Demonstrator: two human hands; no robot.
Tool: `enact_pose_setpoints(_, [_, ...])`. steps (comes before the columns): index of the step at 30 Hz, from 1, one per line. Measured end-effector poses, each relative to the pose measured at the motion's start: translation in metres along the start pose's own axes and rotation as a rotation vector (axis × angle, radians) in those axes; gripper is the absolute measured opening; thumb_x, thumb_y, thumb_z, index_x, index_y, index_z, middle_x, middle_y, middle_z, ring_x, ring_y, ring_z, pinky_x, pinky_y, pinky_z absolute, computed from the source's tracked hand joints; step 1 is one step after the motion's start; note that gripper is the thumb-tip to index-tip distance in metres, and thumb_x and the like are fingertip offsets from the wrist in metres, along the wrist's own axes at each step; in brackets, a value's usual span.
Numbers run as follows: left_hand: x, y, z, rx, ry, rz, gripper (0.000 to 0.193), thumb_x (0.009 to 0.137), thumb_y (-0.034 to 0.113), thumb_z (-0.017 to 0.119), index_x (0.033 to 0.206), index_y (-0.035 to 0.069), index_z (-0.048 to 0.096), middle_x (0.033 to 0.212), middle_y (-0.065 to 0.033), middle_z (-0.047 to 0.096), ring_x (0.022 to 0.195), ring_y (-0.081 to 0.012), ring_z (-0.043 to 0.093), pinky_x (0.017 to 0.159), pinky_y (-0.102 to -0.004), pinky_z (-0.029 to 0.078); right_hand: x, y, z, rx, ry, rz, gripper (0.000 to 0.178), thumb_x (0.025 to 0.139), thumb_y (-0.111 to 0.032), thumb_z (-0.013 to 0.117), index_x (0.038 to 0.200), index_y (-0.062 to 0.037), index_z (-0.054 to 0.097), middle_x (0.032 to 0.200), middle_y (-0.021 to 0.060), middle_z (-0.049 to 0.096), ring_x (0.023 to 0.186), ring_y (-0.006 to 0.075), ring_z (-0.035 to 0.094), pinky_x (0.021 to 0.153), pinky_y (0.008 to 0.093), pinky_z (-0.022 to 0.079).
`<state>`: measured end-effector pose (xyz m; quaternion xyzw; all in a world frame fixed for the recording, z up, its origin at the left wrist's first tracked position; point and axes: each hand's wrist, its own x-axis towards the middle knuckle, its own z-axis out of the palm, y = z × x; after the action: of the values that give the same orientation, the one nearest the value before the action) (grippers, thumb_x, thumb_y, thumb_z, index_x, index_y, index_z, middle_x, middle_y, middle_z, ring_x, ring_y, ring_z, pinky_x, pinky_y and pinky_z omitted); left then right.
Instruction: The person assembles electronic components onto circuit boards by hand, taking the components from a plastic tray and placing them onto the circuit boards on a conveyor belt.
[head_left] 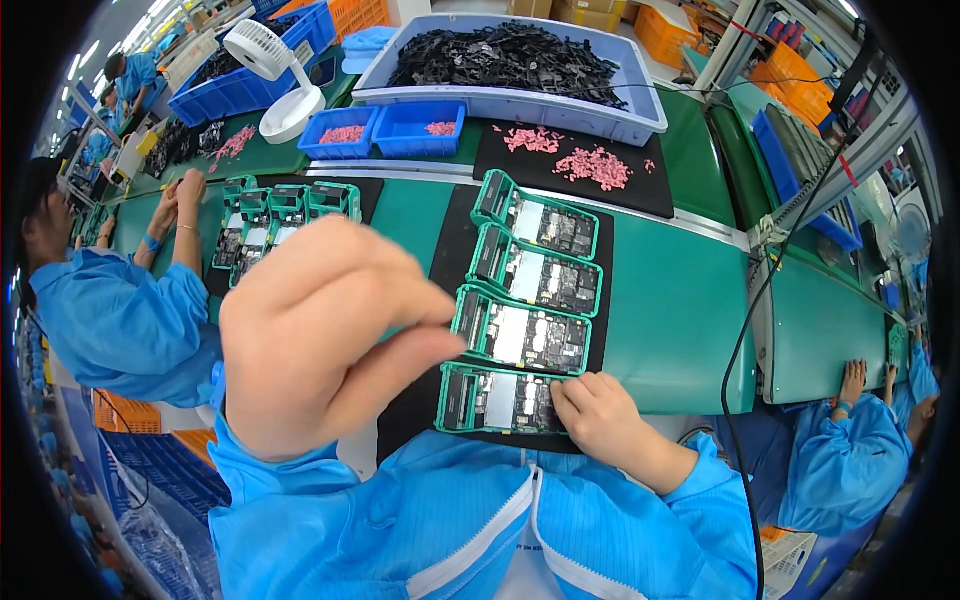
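Several open phones in green holders lie in a column on a black mat in front of me, their circuit boards and silver plates showing. My left hand is raised close to the camera over the column's left side. Its thumb and fingertips are pinched together beside the second-nearest phone; whatever is between them, if anything, cannot be made out. At the right edge of the nearest phone holder, my right hand grips the frame with curled fingers, hiding that corner.
Beyond the phones, small pink pieces lie on a black mat. Two blue bins hold more. Behind stands a large tub of black parts, beside a white fan. Co-workers sit left and right. A black cable hangs at right.
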<state>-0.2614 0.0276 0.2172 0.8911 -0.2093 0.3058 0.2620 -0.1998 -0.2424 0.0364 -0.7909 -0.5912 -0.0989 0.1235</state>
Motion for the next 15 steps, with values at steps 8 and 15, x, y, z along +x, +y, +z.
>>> enact_pose_setpoints(8, [0.076, -0.140, 0.087, -0.086, -0.336, -0.226, 0.013, 0.075, 0.014, 0.068, 0.080, 0.001, 0.068, 0.073, -0.0158, 0.065, 0.070, -0.0322, 0.064, 0.065, -0.0387, 0.051, 0.017, 0.046, -0.015, 0.409, -0.137, 0.015, 0.021, 0.073, -0.010, 0.063, 0.093, -0.0049, 0.067, 0.077, 0.0064, 0.058, 0.074, 0.0231, 0.059, 0.065, 0.0347, 0.048])
enact_pose_setpoints(15, [0.098, -0.246, 0.210, -0.023, -0.541, -0.132, 0.015, 0.070, 0.012, 0.069, 0.083, 0.005, 0.070, 0.077, -0.0127, 0.069, 0.073, -0.0261, 0.067, 0.070, -0.0355, 0.053, 0.099, 0.158, 0.005, 0.519, 0.219, 0.589, 0.009, 0.077, -0.012, 0.066, 0.080, -0.0031, 0.066, 0.073, 0.0121, 0.062, 0.065, 0.0234, 0.062, 0.059, 0.0333, 0.049])
